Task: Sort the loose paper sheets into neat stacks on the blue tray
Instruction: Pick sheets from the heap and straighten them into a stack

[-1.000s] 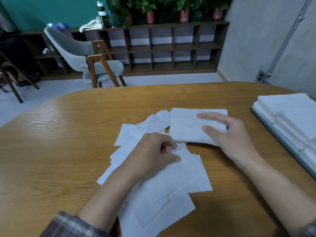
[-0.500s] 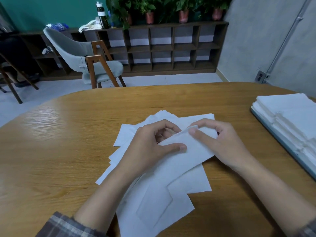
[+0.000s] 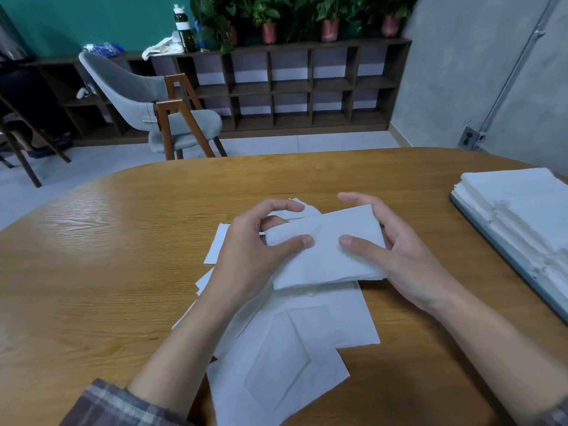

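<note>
Pinching the sheet bundle (image 3: pixel 329 256) at both ends with left hand (image 3: pixel 255 250) and right hand (image 3: pixel 408 259), probably squaring edges before traying.

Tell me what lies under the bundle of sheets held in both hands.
Under the bundle, pinched by the left hand and right hand, loose sheets lie overlapping on the table. The bundle and hands cover the sheets directly beneath, so their number cannot be told.

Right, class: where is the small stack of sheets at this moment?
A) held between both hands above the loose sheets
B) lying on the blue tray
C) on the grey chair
A: left hand and right hand both grip the small stack over the loose sheets.
</note>
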Demonstrator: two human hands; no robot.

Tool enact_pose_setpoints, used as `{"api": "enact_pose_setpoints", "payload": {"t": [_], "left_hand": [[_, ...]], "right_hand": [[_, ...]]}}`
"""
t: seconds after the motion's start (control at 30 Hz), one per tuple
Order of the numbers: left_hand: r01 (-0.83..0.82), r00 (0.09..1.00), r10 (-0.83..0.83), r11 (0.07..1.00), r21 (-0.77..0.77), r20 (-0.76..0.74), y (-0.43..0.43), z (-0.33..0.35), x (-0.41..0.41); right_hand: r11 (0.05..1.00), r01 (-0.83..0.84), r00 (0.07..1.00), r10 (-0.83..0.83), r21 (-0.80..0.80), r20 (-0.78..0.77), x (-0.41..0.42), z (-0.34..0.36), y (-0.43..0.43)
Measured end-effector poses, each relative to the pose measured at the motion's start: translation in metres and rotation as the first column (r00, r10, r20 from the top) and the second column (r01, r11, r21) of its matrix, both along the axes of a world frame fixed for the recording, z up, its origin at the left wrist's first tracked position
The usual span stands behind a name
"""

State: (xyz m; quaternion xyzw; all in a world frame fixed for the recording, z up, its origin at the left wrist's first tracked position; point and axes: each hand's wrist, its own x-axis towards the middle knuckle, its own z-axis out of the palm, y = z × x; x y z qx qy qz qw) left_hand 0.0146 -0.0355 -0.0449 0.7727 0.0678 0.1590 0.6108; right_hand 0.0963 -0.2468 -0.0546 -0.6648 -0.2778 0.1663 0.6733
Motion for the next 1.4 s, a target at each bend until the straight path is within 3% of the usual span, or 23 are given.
{"api": "enact_pose_setpoints", "payload": {"t": [0.17,0.33,0.37,0.43,0.5,0.53,0.67,0.77,0.87,0.93,1.0,1.07,1.17,1.23,1.4], "left_hand": [[-0.008,1.000,0.008,1.000,-0.012,0.023,0.000,-0.001,0.001],[-0.193,0.978,0.167,0.951,0.243,0.122,-0.001,-0.009,0.001],[-0.195,0.979,0.177,0.954,0.227,0.099,-0.001,-0.008,0.001],[-0.093,0.995,0.095,0.994,0.050,-0.030,-0.003,-0.001,-0.002],[0.028,0.993,-0.040,0.993,-0.112,-0.111,-0.003,0.003,-0.004],[0.043,0.991,-0.056,0.993,-0.110,-0.119,-0.002,0.002,-0.004],[-0.038,0.998,0.043,0.994,0.104,-0.046,-0.002,-0.008,-0.001],[-0.055,0.998,0.058,0.990,0.127,-0.017,0.001,-0.012,0.000],[-0.075,0.997,0.078,0.974,0.213,-0.003,-0.001,-0.017,0.001],[-0.141,0.990,0.123,0.886,0.443,0.069,-0.003,-0.020,0.001],[-0.139,0.987,0.069,0.803,0.579,0.142,-0.001,-0.018,0.000],[0.111,0.993,-0.108,0.811,0.574,-0.040,0.000,-0.009,-0.004],[0.462,0.863,-0.247,0.739,0.490,-0.442,-0.002,-0.003,-0.010],[0.514,0.822,-0.247,0.710,0.482,-0.513,-0.002,-0.003,-0.011],[0.571,0.782,-0.344,0.731,0.374,-0.520,-0.001,-0.001,-0.012]], "right_hand": [[1.000,0.015,0.999,-0.015,-0.010,0.043,0.000,0.000,0.000],[0.998,0.047,0.996,-0.051,0.049,0.078,-0.001,0.003,0.000],[0.993,0.033,0.999,-0.037,0.114,0.034,0.000,0.004,-0.001],[0.971,0.009,0.996,0.011,0.239,-0.084,0.002,0.005,-0.002],[0.975,0.017,0.998,-0.003,0.223,-0.064,0.001,0.005,-0.002],[0.985,0.031,1.000,-0.030,0.170,-0.010,0.001,0.004,-0.001],[0.997,0.001,0.999,-0.004,0.073,0.034,0.003,0.001,-0.004],[0.995,-0.096,0.994,0.095,0.025,0.047,0.002,0.004,-0.006],[0.995,0.029,0.987,-0.014,-0.097,0.159,0.002,0.000,-0.002],[0.979,0.137,0.969,-0.100,-0.153,0.225,0.004,-0.005,-0.001],[0.960,0.214,0.952,-0.164,-0.179,0.258,0.007,-0.008,0.000],[0.950,0.259,0.940,-0.206,-0.174,0.273,0.010,-0.011,-0.002],[0.943,0.282,0.933,-0.226,-0.176,0.279,0.012,-0.011,-0.002],[0.941,0.286,0.930,-0.228,-0.181,0.288,0.012,-0.011,-0.003],[0.942,0.277,0.932,-0.216,-0.187,0.290,0.013,-0.012,-0.003]]}}
